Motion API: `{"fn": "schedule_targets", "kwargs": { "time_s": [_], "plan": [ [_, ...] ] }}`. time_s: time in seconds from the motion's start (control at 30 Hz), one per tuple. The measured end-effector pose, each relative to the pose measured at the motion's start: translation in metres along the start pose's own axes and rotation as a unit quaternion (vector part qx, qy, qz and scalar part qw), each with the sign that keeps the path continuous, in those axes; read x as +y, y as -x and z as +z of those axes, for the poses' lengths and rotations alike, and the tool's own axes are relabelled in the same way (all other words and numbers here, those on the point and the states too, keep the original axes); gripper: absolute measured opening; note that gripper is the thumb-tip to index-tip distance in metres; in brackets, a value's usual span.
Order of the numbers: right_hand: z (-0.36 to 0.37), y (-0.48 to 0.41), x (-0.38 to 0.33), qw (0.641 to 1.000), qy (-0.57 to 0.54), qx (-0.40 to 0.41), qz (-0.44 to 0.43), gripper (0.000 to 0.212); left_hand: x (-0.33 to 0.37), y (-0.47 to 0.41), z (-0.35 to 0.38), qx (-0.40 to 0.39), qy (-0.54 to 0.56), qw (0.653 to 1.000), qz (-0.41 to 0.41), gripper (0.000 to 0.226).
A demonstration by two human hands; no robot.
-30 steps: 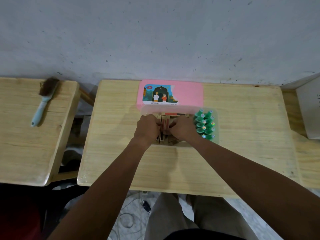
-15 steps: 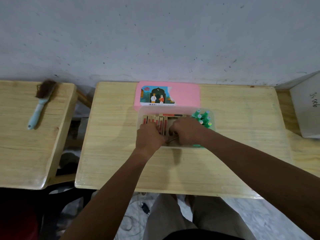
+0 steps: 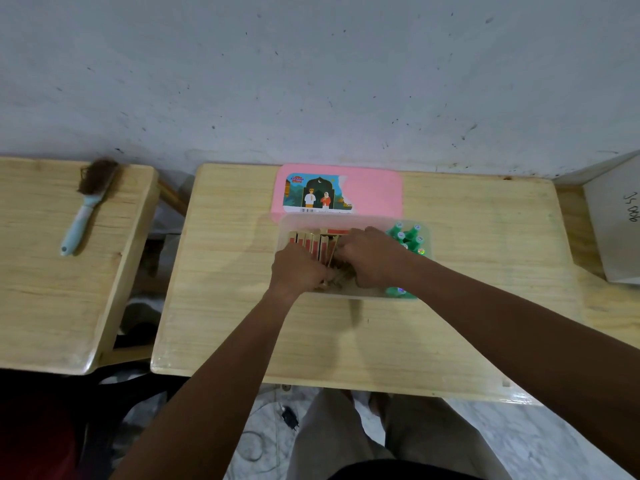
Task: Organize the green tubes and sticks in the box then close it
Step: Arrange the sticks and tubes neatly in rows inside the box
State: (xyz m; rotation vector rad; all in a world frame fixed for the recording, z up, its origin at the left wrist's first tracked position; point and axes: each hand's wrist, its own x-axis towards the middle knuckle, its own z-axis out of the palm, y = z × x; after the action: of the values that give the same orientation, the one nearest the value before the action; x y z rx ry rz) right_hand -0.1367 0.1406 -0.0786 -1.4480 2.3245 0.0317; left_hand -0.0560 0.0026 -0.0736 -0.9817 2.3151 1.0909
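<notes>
A clear plastic box (image 3: 353, 220) sits in the middle of the wooden desk (image 3: 346, 334). Green tubes (image 3: 410, 237) stand bunched at its right end. Wooden sticks with red bands (image 3: 308, 242) are lined up in its left part. My left hand (image 3: 298, 270) and my right hand (image 3: 372, 259) are both inside the box, fingers curled around a bundle of loose sticks (image 3: 334, 277) at the near side. The pink lid (image 3: 341, 190) with a picture label lies flat just behind the box.
A second wooden desk (image 3: 62, 271) stands to the left with a light-blue brush (image 3: 86, 209) on it. A grey board (image 3: 616, 223) leans at the far right. The wall rises right behind the desks.
Both hands have shifted toward the near side of the box, gathering sticks there. More of the lined-up sticks at the left now show.
</notes>
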Motion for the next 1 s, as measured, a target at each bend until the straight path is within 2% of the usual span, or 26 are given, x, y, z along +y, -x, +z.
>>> {"fn": "schedule_targets", "kwargs": {
  "time_s": [0.13, 0.33, 0.53, 0.67, 0.8, 0.9, 1.0],
  "plan": [
    [0.004, -0.001, 0.003, 0.998, -0.006, 0.059, -0.006, 0.037, 0.002, -0.002, -0.007, 0.017, -0.024, 1.0, 0.004, 0.032],
    [0.009, -0.002, -0.001, 0.995, -0.035, 0.09, 0.035, 0.044, -0.006, 0.004, -0.017, 0.122, -0.139, 0.981, 0.053, 0.003],
    [0.013, -0.004, -0.006, 0.996, -0.04, 0.051, 0.063, 0.044, -0.005, 0.01, -0.004, 0.125, -0.245, 0.958, 0.081, 0.02],
    [0.008, -0.011, -0.004, 0.985, -0.136, 0.031, 0.103, 0.04, -0.01, 0.008, -0.001, 0.129, -0.25, 0.956, 0.085, 0.019],
    [0.004, -0.024, -0.01, 0.951, -0.249, 0.102, 0.153, 0.037, -0.011, 0.011, -0.006, 0.143, -0.241, 0.954, 0.105, 0.014],
    [0.008, -0.037, -0.021, 0.956, -0.23, 0.112, 0.142, 0.045, -0.015, 0.012, -0.013, 0.2, -0.225, 0.946, 0.123, 0.02],
    [0.014, -0.047, -0.027, 0.976, -0.168, 0.086, 0.112, 0.034, -0.027, 0.011, -0.024, 0.275, -0.168, 0.936, 0.144, 0.02]
  ]
}}
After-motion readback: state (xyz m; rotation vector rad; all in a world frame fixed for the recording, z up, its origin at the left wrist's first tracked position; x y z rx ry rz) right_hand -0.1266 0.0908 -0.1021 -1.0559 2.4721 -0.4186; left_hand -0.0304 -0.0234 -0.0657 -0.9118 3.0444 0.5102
